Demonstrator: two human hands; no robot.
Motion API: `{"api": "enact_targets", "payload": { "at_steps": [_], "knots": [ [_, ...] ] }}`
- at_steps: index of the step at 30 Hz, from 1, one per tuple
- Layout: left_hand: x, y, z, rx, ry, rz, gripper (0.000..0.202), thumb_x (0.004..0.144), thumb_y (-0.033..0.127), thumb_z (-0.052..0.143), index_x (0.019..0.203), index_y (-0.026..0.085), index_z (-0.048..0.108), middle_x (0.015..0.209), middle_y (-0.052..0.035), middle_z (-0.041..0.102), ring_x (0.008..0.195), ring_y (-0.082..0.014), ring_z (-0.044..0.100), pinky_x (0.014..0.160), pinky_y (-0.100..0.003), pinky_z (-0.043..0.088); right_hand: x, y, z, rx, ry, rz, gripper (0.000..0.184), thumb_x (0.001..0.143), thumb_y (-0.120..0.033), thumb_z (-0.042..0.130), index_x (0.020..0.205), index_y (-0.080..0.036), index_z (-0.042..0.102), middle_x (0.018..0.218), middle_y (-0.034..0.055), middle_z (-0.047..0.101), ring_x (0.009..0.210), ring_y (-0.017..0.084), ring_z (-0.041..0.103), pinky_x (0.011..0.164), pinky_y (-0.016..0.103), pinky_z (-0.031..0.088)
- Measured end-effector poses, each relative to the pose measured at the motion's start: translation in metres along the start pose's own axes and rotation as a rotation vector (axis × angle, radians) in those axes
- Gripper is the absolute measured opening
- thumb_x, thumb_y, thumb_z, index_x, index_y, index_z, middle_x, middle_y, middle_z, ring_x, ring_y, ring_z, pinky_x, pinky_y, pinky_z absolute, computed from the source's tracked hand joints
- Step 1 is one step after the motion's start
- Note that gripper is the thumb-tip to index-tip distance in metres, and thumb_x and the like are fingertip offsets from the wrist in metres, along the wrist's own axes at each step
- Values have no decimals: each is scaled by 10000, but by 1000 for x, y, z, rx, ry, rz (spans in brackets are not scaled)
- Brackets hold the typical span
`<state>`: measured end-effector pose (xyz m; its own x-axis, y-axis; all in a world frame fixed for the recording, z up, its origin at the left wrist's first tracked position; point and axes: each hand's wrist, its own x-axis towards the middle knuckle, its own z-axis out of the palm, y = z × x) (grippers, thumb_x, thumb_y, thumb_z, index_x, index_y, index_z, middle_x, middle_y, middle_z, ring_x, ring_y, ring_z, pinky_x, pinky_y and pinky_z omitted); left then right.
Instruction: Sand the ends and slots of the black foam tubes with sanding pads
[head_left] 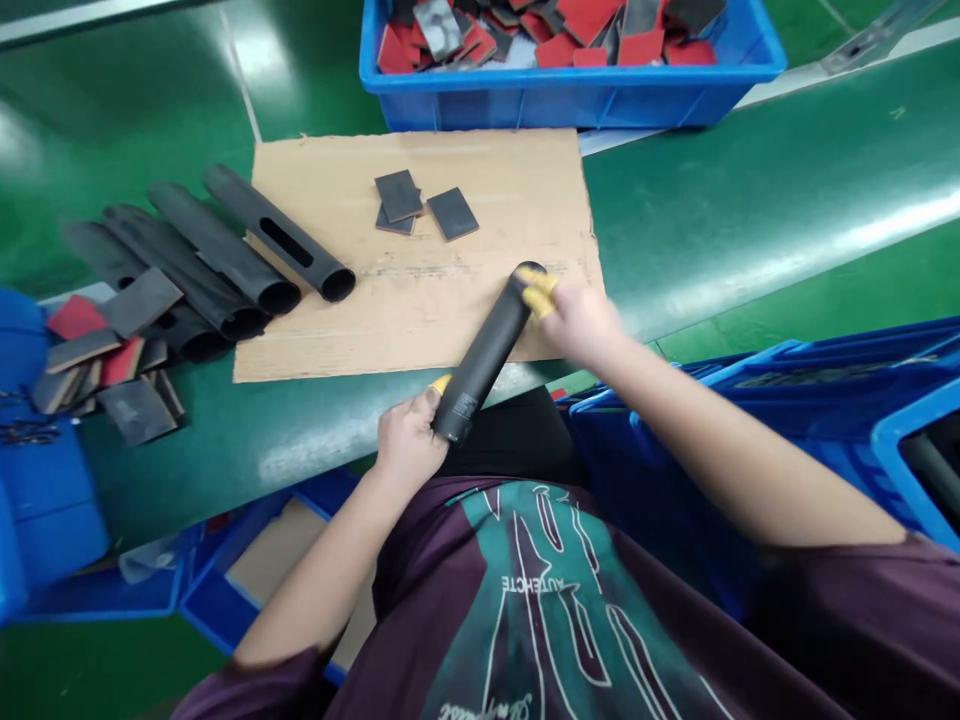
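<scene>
My left hand [409,440] grips the near end of a matte black tube [480,360], which has a small printed label close to that end. My right hand [577,320] holds the far end, with yellow fingertip covers pressed against the rim. The tube lies slantwise above the front of a cardboard sheet [337,330]. On that sheet sit several small dark rectangular plates [409,205], some overlapping. Several more black tubes [217,250] lie side by side at the sheet's left edge, and one has a long slot cut in it [285,242].
A blue crate [570,105] of red-and-dark pads stands beyond the cardboard. A loose pile of similar pads [97,360] lies at the left on the green bench [735,230]. Blue crates [750,410] stand at the lower right, and more blue bins sit lower left.
</scene>
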<state>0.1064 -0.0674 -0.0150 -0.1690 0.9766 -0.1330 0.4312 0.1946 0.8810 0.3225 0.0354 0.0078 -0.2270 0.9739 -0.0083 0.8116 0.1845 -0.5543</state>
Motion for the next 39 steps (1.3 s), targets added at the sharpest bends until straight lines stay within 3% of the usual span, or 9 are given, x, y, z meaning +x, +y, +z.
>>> {"api": "enact_targets", "payload": {
  "at_steps": [3,8,13,19,25,30,35,37,39],
  "knots": [
    [0,-3,-1,149,-76,89,171,634,188,712,793,249,726,660,-18,696,666,-216,651,663,-284,475,8,1,-2,53,50,39,435,965,-277,499,1359,-202,670,1214,94,763,1124,317,723,981,491,591],
    [-2,-4,0,129,-93,57,238,596,153,691,810,244,742,692,-29,717,719,-226,676,688,-286,489,-12,-8,2,57,-183,-89,440,968,-385,527,1372,-277,665,1120,84,791,975,314,769,930,523,618],
    [-1,13,3,-278,-127,-28,248,559,102,607,726,222,745,660,-19,699,660,-203,635,640,-288,500,13,9,0,111,114,43,444,956,-269,500,1361,-194,665,1232,91,756,1169,309,704,1027,496,565],
    [5,31,-2,-443,-160,-110,216,497,97,552,590,204,715,550,15,633,560,-152,566,565,-261,467,-30,-26,10,123,-242,-161,436,988,-371,496,1377,-263,659,1119,83,792,913,291,777,879,484,633],
    [4,30,5,-612,-37,-270,169,492,113,590,588,187,707,547,0,646,527,-132,556,496,-240,417,4,-11,4,222,32,3,433,957,-216,492,1353,-191,666,1353,67,692,1267,273,655,1098,473,525],
    [5,31,8,-698,-20,-348,110,458,128,577,527,186,639,443,38,542,430,-97,474,429,-222,357,-22,-35,11,179,-272,-169,423,968,-365,534,1344,-247,686,1112,80,794,953,293,772,924,492,621],
    [3,30,8,-653,-28,-293,168,474,112,572,579,174,689,522,9,636,479,-103,531,450,-211,369,14,-5,6,308,67,6,421,962,-216,486,1338,-207,675,1296,58,729,1243,267,668,1103,483,518],
    [2,29,8,-647,-36,-292,173,483,124,570,587,173,699,504,14,621,454,-96,506,437,-213,360,12,-5,8,352,77,14,427,962,-201,474,1341,-165,669,1323,75,714,1309,260,624,1151,474,476],
    [3,29,8,-641,-39,-299,148,483,136,567,564,177,684,463,27,579,420,-84,457,417,-213,333,-1,-13,12,392,-25,-53,428,974,-247,479,1349,-160,667,1341,86,702,1330,267,609,1159,461,475]
  ]
}}
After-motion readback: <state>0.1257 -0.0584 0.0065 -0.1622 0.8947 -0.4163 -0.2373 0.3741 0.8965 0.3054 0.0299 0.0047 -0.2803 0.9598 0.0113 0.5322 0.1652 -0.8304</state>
